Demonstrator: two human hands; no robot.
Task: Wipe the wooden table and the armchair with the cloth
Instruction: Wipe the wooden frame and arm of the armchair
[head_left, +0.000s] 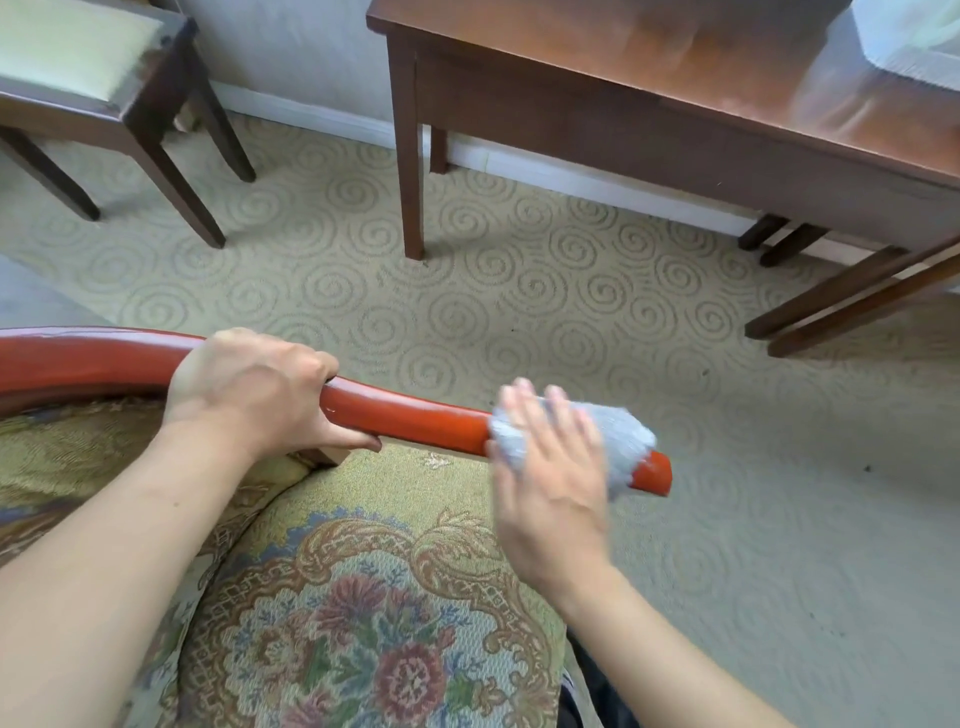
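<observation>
The armchair has a glossy red wooden armrest (415, 418) curving from the left edge to its end at centre right, over a floral upholstered seat (374, 613). My left hand (249, 395) grips the armrest with fingers curled round it. My right hand (550, 483), blurred by motion, presses a grey cloth (618, 441) with straight fingers onto the armrest near its tip. The wooden table (675, 67) stands at the top right, its reddish top shiny.
A dark wooden stool with a pale cushion (78, 57) stands at the top left. A white object (914, 36) sits on the table's right end. Swirl-patterned beige carpet (519, 291) lies between chair and table. Dark chair legs (852, 301) lean at right.
</observation>
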